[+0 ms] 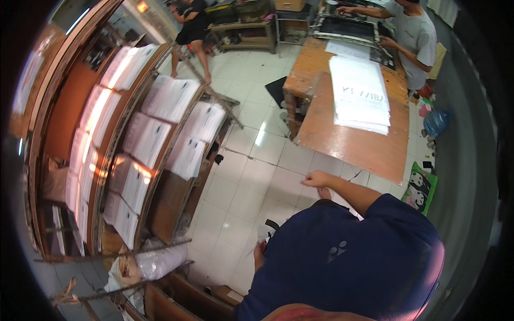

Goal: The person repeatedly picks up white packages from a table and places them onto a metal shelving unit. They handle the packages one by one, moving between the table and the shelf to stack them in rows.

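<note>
My right hand is out in front of my navy shirt, near the front edge of the wooden table. Its fingers are curled in, and nothing shows in them. Low by my left side, my left hand is partly hidden by the shirt. Its fingers close around something pale and thin that I cannot make out. A short black strip sticks out beside it. On the table lies a stack of white printed sheets, out of reach of both hands.
To the left, a wooden rack holds several stacks of white sheets. Plastic bags lie at its near end. A co-worker handles a dark framed screen at the table's far end. Another person is at the back.
</note>
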Demonstrator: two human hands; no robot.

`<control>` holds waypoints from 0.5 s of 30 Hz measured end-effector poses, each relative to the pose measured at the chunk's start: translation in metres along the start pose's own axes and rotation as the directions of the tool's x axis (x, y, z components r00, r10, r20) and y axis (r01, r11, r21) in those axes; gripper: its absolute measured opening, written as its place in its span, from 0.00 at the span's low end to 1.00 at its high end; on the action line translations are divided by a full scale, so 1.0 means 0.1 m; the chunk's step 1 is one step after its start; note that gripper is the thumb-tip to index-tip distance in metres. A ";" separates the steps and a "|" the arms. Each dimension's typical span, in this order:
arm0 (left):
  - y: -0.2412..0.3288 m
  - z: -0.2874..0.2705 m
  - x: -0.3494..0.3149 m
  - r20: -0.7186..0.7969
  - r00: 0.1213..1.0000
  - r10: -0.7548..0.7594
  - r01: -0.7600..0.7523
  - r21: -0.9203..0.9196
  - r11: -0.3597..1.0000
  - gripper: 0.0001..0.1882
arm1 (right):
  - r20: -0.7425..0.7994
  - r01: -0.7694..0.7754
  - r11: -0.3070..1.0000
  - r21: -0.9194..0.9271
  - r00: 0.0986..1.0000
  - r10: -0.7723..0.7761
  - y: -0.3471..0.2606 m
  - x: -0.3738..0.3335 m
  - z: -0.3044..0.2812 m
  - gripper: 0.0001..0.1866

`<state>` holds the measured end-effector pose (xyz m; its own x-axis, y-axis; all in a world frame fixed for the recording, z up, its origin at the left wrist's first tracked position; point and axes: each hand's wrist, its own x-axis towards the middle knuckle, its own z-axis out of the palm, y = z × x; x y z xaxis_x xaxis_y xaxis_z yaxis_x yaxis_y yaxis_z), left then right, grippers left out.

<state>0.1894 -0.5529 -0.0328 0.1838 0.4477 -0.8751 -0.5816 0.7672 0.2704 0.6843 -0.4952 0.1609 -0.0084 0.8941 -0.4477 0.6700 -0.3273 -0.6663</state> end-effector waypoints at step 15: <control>-0.35 2.33 0.78 0.098 0.972 -0.211 0.190 0.189 0.963 0.09 | 0.142 -0.611 0.352 0.709 0.613 0.777 2.32 -2.73 -1.38 0.45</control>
<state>0.4090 -0.4381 -0.0171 0.3796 0.3183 -0.8687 -0.3759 0.9110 0.1696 0.9444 -0.7731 0.2113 0.4101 0.2506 -0.8769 -0.2854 -0.8779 -0.3844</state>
